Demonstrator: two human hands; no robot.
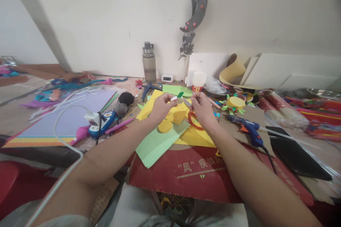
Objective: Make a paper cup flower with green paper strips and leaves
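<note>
My left hand (163, 107) pinches a small white round piece (174, 98) between thumb and fingers. A dark green leaf-shaped scrap (180, 94) shows at its far edge. Across from it, my right hand (204, 109) has thumb and fingertips pressed together; what is between them is too small to make out. Red-handled scissors (194, 121) show beside and below the right hand, and I cannot tell whether it holds them. Under both hands are yellow paper (198, 138), a yellow paper disc (165, 126) and a light green sheet (157, 147).
A blue glue gun (250, 131) and a yellow-and-green paper piece (236, 102) lie at right. Further back are a water bottle (149, 64), a small clock (167, 77) and a paper cup (198, 81). A power strip (102, 124) with a white cable sits left.
</note>
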